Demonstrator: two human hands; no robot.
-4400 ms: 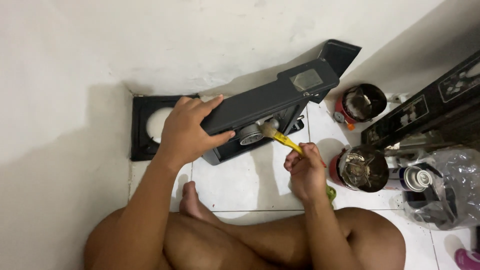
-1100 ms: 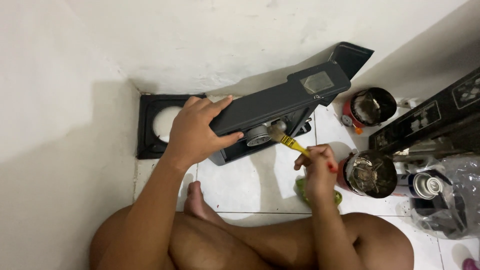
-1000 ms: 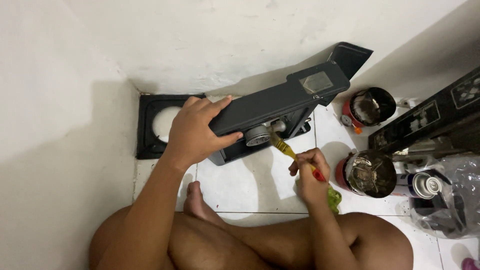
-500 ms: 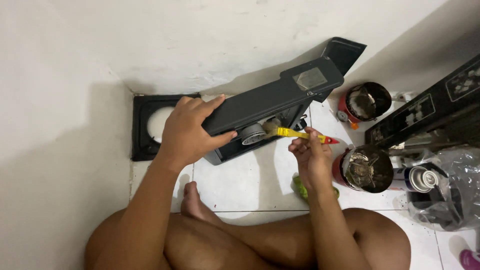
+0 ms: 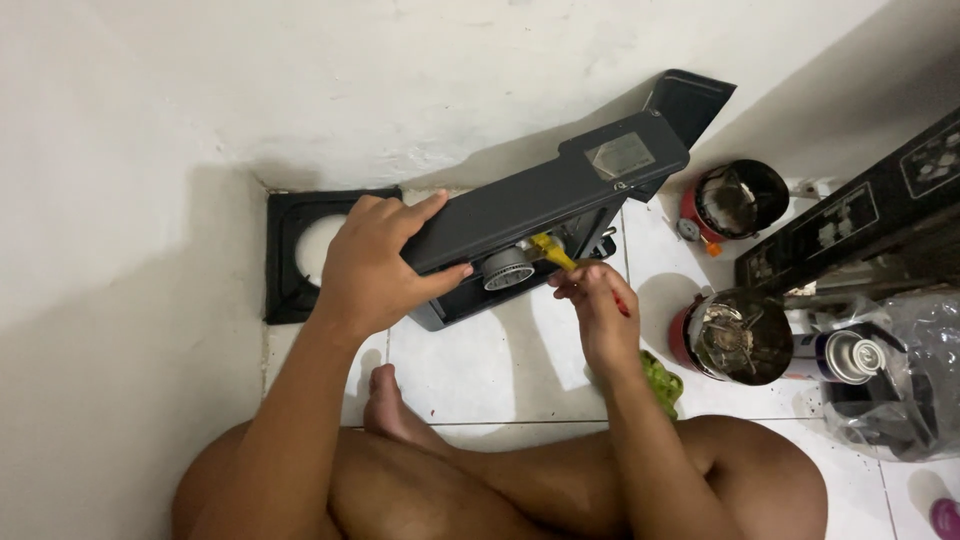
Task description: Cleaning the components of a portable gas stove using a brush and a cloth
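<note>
Your left hand (image 5: 372,265) is clamped over the near end of the dark grey portable stove (image 5: 545,205), fingers spread across its top panel and thumb hooked under the edge, holding the body tipped up on its side against the white wall (image 5: 400,90). The stove runs diagonally from your left hand up toward the far right, with its open lid flap (image 5: 690,100) jutting out at the top. Your right hand (image 5: 598,315) is pinched tight around a yellow brush (image 5: 552,252), its tip pressed in at the exposed underside of the stove, just beside the round silver knob (image 5: 507,270). A bit of red shows at the heel of that hand; you can't tell from here what it belongs to. Behind your left hand, the black square pan support (image 5: 290,250) lies flat on the white floor tiles (image 5: 480,360), tucked into the corner. A green cloth (image 5: 662,382) peeks out just beside your right wrist. To the right stand two small red-based camp burners, one near the wall (image 5: 735,200) and one closer to your knee (image 5: 738,335), with a gas canister (image 5: 845,355) lying just beside the nearer one and a clear plastic bag (image 5: 900,380) over it. Your crossed legs (image 5: 480,480) fill the bottom of the view.
</note>
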